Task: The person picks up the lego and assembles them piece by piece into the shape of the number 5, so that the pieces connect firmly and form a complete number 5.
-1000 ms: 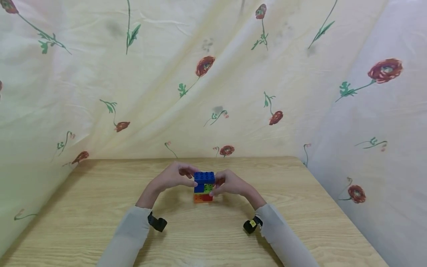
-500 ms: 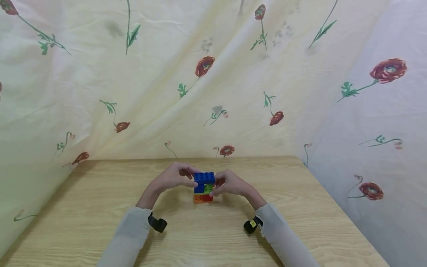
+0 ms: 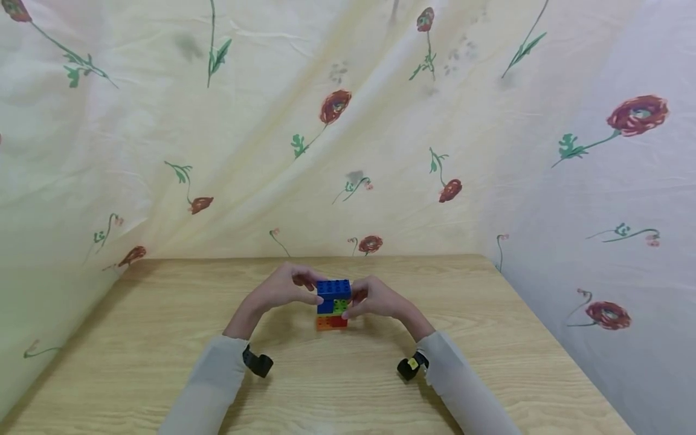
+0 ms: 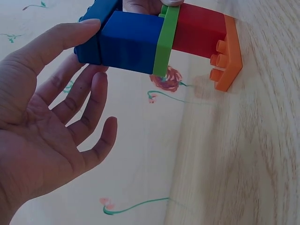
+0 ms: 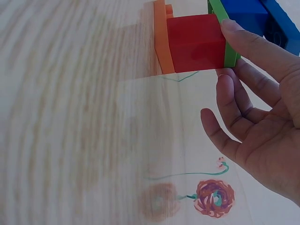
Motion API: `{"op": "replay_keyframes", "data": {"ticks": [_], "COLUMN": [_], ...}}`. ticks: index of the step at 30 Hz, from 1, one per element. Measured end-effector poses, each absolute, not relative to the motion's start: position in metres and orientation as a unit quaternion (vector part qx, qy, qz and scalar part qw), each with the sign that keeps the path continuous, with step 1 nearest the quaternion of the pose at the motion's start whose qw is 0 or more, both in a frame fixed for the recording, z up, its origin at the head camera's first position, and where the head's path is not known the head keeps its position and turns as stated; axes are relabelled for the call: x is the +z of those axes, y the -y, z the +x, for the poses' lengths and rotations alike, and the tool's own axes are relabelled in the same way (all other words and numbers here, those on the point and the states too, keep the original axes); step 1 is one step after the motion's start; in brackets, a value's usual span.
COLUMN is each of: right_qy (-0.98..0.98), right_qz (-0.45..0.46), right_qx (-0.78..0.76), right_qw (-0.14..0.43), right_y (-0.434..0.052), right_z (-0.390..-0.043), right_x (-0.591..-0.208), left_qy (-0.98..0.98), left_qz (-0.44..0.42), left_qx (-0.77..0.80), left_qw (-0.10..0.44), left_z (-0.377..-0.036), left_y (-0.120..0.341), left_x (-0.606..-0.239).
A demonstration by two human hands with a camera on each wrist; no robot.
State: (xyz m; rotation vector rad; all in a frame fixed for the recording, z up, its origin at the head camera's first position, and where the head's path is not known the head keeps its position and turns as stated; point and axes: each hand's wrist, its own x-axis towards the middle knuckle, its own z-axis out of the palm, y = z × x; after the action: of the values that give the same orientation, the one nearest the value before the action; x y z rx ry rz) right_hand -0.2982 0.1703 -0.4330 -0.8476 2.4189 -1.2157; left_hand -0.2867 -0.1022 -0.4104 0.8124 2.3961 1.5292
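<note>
A small brick stack (image 3: 333, 305) stands on the wooden table (image 3: 163, 362): an orange plate at the bottom, then a red brick, a thin green plate and blue bricks on top. My left hand (image 3: 288, 290) holds the blue part from the left. In the left wrist view the left hand (image 4: 51, 122) has its thumb and index finger on opposite sides of the blue brick (image 4: 131, 42). My right hand (image 3: 377, 300) holds the stack from the right. Seen from the right wrist, the right hand (image 5: 262, 131) has its thumb on the green plate (image 5: 220, 18) beside the red brick (image 5: 194, 42).
A cream cloth with red flowers (image 3: 334, 109) hangs behind and along both sides of the table. Black wrist cameras (image 3: 257, 364) sit on both light sleeves. Bare wood lies all round the stack.
</note>
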Motion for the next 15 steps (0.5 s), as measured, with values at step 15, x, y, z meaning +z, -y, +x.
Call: {"op": "replay_keyframes", "data": {"ticks": [15], "right_qy": [-0.844], "right_qz": [-0.297], "right_qx": [-0.421], "right_qw": [0.148], "right_y": [-0.1721], "right_z": [-0.3027], "right_x": [-0.4332], "left_qy": [-0.826], "left_qz": [0.27], "left_qx": [0.489], "left_qw": [0.075], "left_z": [-0.2858], "left_y": [0.1], "left_x": [-0.4063]}}
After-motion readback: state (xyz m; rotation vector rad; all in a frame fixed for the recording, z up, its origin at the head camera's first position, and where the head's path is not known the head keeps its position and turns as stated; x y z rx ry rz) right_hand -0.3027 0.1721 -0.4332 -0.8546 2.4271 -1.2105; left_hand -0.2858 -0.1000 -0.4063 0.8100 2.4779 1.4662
